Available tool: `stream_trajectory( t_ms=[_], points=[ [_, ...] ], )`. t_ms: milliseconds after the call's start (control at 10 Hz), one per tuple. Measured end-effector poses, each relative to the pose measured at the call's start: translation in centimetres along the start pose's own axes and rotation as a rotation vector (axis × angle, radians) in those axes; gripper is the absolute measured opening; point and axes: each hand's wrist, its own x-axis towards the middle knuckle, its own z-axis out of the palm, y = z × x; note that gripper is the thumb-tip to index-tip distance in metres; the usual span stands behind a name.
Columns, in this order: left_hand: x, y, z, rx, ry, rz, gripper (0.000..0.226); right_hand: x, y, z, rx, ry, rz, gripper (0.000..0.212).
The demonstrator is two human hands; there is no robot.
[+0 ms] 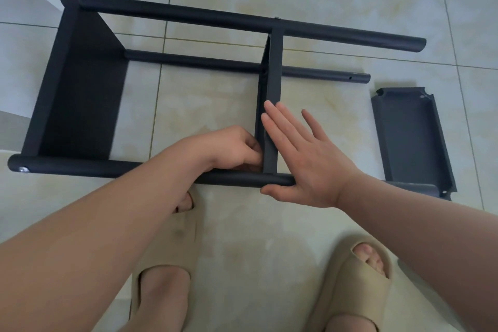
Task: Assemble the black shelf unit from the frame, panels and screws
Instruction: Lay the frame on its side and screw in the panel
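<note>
Black metal frame [80, 167]: lies on its side on the tiled floor [204, 105], four round tubes running left to right.
End panel [80, 105]: fitted between the tubes at the left end; a silver screw [23, 169] shows at the near corner.
Middle panel [273, 75]: stands upright across the frame, spanning far tube to near tube.
Loose panel [412, 137]: grey, flat on the floor to the right, apart from the frame.
Left hand [229, 148]: fingers curled at the joint of middle panel and near tube; cannot tell what they pinch, if anything.
Right hand [304, 162]: released, fingers straight and flat against the middle panel's right face, thumb under the near tube.
Beige slippers [172, 234]: on the person's feet, just beside the near tube.
</note>
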Motion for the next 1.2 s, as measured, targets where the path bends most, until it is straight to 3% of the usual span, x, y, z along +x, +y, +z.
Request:
stream_trajectory(
  t_ms=[300,400,500,700,900,1000,1200],
  points=[
    [0.4,-0.4,-0.1,-0.113,-0.069,0.009,0.027,0.0,0.3,0.5,0.018,0.03,-0.004,0.109],
    [0.7,-0.8,-0.1,-0.24,-0.124,-0.013,0.022,0.0,0.3,0.6,0.032,0.042,-0.006,0.11],
    [0.9,-0.9,-0.3,-0.315,-0.176,-0.024,0.037,0.1,0.3,0.6,0.037,0.051,-0.006,0.11],
    [1.2,-1.3,-0.6,-0.447,-0.305,-0.084,0.045,0.1,0.3,0.8,0.038,0.07,-0.007,0.11],
    [1.2,-1.5,-0.8,-0.471,-0.38,-0.103,0.036,0.1,0.3,0.7,0.03,0.068,-0.003,0.11],
    [1.1,-1.4,-0.9,-0.47,-0.407,-0.119,0.013,0.1,0.3,0.7,0.032,0.069,0.0,0.11],
    [1.2,-1.5,-0.9,-0.477,-0.378,-0.181,0.018,0.1,0.2,0.7,0.022,0.07,0.001,0.11]
  ],
)
